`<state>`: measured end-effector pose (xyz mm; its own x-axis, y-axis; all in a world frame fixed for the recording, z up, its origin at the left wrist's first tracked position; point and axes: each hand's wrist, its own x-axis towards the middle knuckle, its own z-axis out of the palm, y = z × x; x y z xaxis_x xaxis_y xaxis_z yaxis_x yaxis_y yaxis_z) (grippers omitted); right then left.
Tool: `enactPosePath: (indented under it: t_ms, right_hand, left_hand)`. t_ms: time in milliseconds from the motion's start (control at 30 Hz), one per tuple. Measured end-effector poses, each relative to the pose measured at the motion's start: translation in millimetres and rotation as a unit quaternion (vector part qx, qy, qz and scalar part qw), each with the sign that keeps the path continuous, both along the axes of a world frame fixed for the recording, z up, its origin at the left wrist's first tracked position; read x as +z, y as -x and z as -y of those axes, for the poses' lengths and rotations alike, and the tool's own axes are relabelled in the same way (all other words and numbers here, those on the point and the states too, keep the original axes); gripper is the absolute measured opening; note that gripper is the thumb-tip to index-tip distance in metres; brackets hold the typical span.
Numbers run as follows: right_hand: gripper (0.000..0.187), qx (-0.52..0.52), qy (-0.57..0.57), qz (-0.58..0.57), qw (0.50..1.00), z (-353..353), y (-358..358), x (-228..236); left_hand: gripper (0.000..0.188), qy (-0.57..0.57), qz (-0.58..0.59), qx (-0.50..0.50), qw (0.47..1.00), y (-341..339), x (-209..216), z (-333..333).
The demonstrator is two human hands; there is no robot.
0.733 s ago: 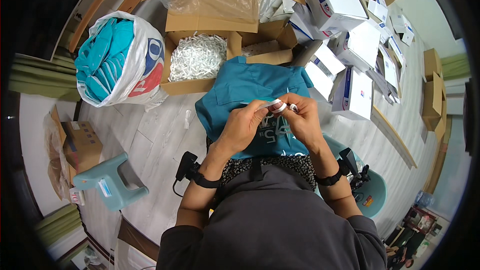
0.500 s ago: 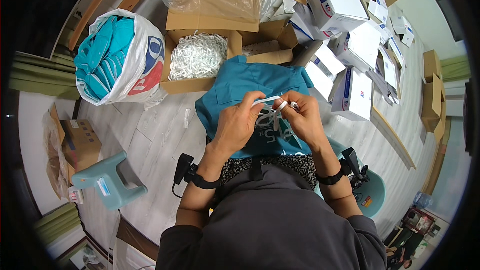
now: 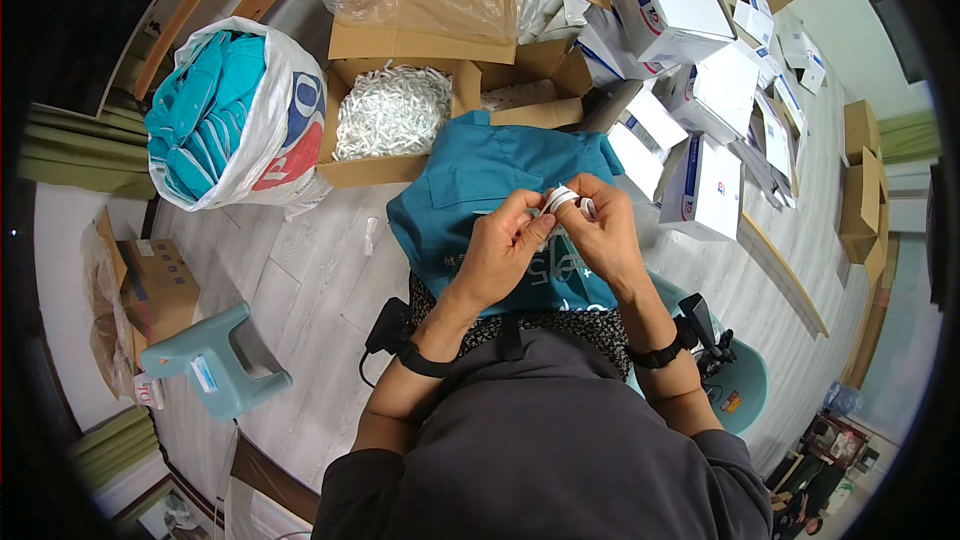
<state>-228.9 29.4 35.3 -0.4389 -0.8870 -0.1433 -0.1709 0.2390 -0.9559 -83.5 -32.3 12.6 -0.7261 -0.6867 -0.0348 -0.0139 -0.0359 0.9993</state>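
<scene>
A white cord (image 3: 562, 197), flat and narrow, is looped around the fingers of my right hand (image 3: 605, 238). The right fingers are curled in on the loops. Beside them my left hand (image 3: 490, 262) is closed in a pinch, its fingertips against the cord at the right hand's fingers. Both hands are held over a teal cloth (image 3: 450, 180) with white print, spread across my lap. What runs below the fingers is mostly hidden by the hands.
Ahead stands a carton (image 3: 375, 175) full of tangled white cords. A white sack (image 3: 305, 130) holding teal slippers is at left, a pale blue stool (image 3: 215, 365) nearer. White boxes (image 3: 705, 185) are heaped at right, beside a teal tub (image 3: 745, 390).
The stretch of cord between my hands has shortened and now wraps around my right fingers. My left hand has moved right, close against the right one.
</scene>
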Motion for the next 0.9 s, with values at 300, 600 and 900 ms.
enactPosePath:
  t_ms: [300,600,900]
  right_hand:
    - [0.015,0.025,-0.012,-0.017,0.999,-3,8,2]
    - [0.016,-0.004,0.012,-0.126,0.992,-5,3,11]
    - [0.013,-0.001,0.043,0.077,0.996,-6,15,-3]
  left_hand:
    - [0.019,-0.067,-0.037,-0.052,0.996,4,-9,1]
    - [0.027,-0.182,-0.023,-0.051,0.982,10,-5,-1]
    - [0.028,-0.144,-0.036,-0.115,0.982,9,4,-2]
